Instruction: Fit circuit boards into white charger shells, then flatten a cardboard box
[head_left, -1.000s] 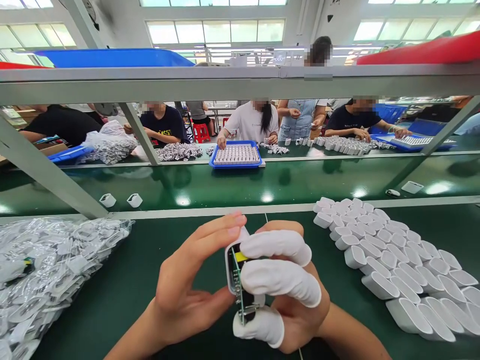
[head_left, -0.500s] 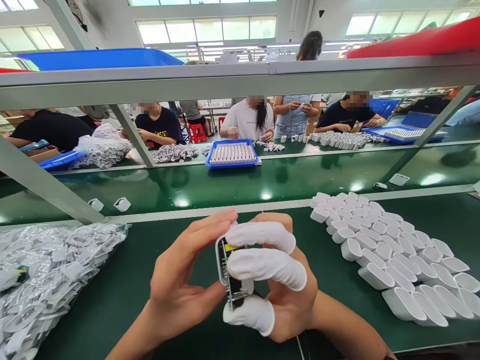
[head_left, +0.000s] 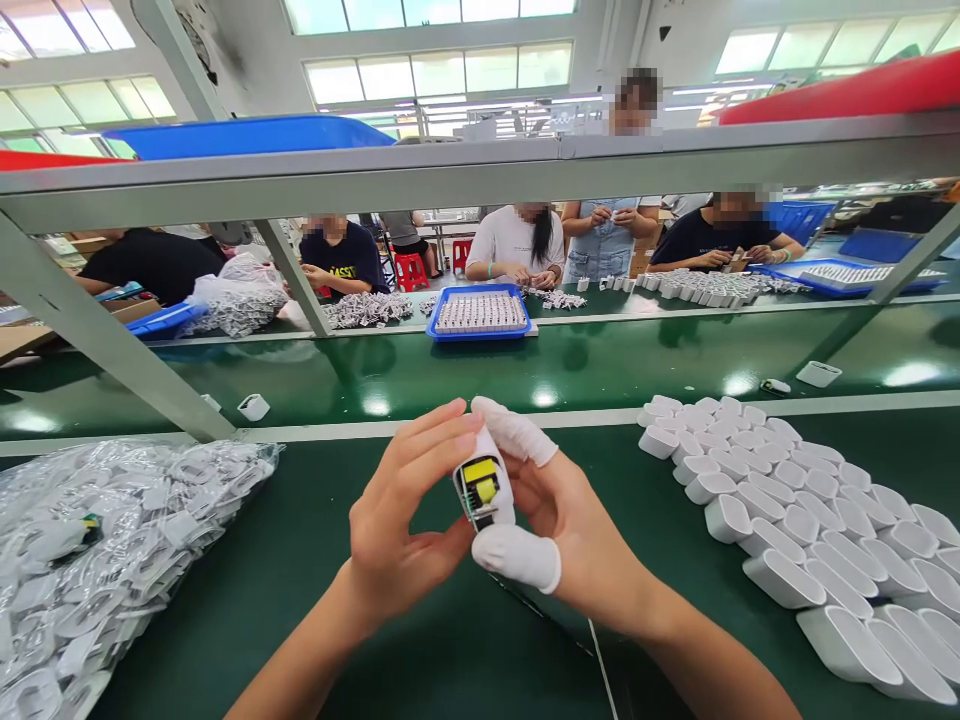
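Between my hands is a small white power adapter (head_left: 486,485), its housing open on the side toward me. A circuit board with yellow-wrapped parts shows inside it. My left hand (head_left: 409,510) has its fingertips at the adapter's upper left edge and its thumb at the lower left. My right hand (head_left: 559,520), with white cloth covers on several fingers, grips it from the right, thumb below and fingers above. Off to the right, white oval housings (head_left: 832,520) stand in close rows. A clear bag (head_left: 142,540) of white plastic parts lies to the left.
A metal shelf frame (head_left: 450,190) crosses above the table, with slanted posts at both sides. Beyond a green belt (head_left: 465,375), which carries a few loose white pieces, several people work at another bench. A blue tray (head_left: 480,335) of white parts stands there.
The adapter has turned so its open side and yellow parts face me more. My right hand's covered fingers have shifted from across its front to its top and right side. The view has shifted slightly.
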